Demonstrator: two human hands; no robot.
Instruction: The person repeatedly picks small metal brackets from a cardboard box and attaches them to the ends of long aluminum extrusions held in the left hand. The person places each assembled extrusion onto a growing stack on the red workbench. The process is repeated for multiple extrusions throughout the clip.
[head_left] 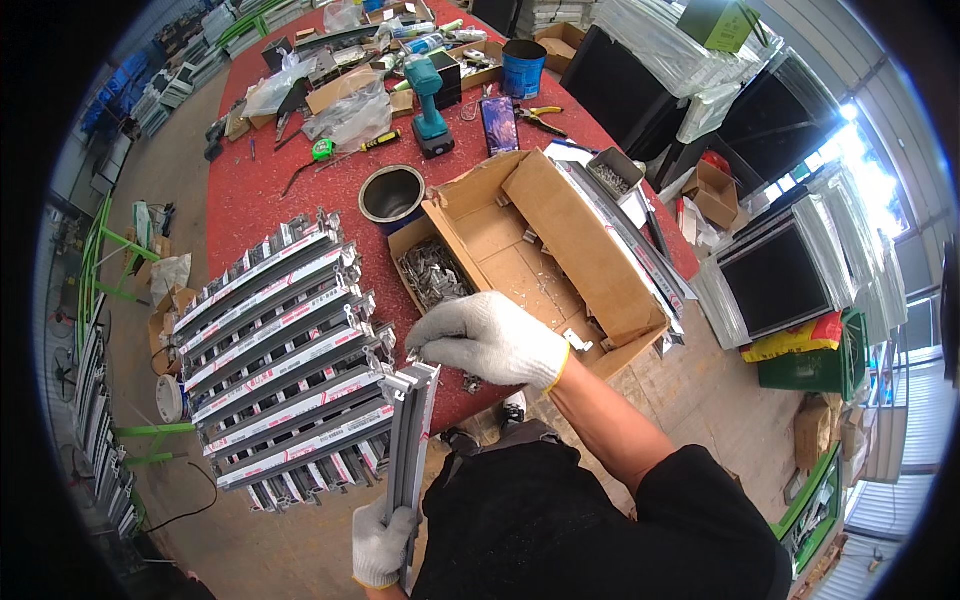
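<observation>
My left hand (383, 545), in a white knit glove, is wrapped around the lower part of a grey metal profile (408, 440), which stands nearly upright in front of my body. By the profile's top end is my right hand (490, 340), gloved too, its fingers pinched together; what they hold is too small to make out. To the left, a stack of similar profiles (290, 355) with white and red film strips lies crosswise in layers on the red table (265, 190). Small metal pieces (435, 275) fill a little box just beyond my right hand.
An open cardboard box (515, 245) lies right of centre, beside a dark metal pot (391, 194). Farther back are a teal cordless drill (428, 105), a phone (499, 125), pliers (541, 118) and a blue can (523, 68). Wrapped panels (775, 285) stand at the right.
</observation>
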